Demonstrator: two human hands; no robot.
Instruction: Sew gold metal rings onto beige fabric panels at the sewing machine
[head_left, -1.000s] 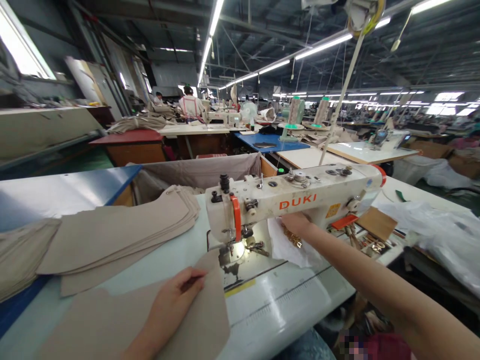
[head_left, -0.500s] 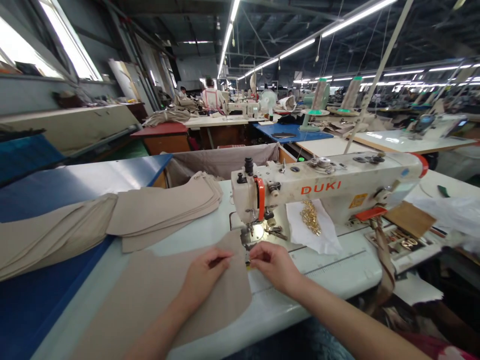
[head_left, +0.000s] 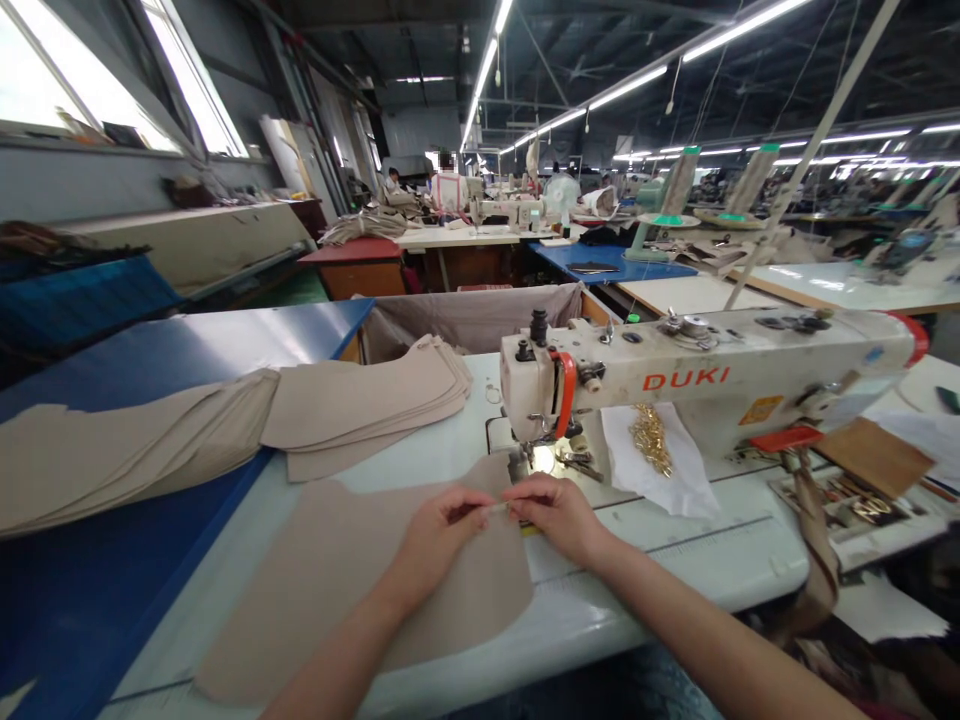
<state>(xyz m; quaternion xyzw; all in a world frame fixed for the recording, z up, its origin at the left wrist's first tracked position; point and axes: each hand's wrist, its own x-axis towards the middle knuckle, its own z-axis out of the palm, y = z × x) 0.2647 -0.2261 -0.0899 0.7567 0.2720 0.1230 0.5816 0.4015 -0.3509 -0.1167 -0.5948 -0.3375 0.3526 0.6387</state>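
Observation:
A large beige fabric piece (head_left: pixel 330 570) lies flat on the machine bed under my hands, its narrow upper corner beside the presser foot of the sewing machine (head_left: pixel 690 390). My left hand (head_left: pixel 442 535) is closed in a pinch over the fabric. My right hand (head_left: pixel 559 518) pinches too, just in front of the needle area. Between the fingertips runs a small pale strip (head_left: pixel 498 508), held at both ends; its exact kind is too small to make out.
Stacks of cut beige pieces (head_left: pixel 360 400) lie to the left, partly over a blue table (head_left: pixel 52 610). Gold metal hardware (head_left: pixel 651 440) rests on a white sheet (head_left: pixel 694 480) by the machine. Further right is a parts tray (head_left: pixel 847 535) with a hanging strap (head_left: pixel 814 545).
My right hand has come nearer to my left, and the pale strip now shows between the fingertips. The whole view has shifted, so the machine appears further right.

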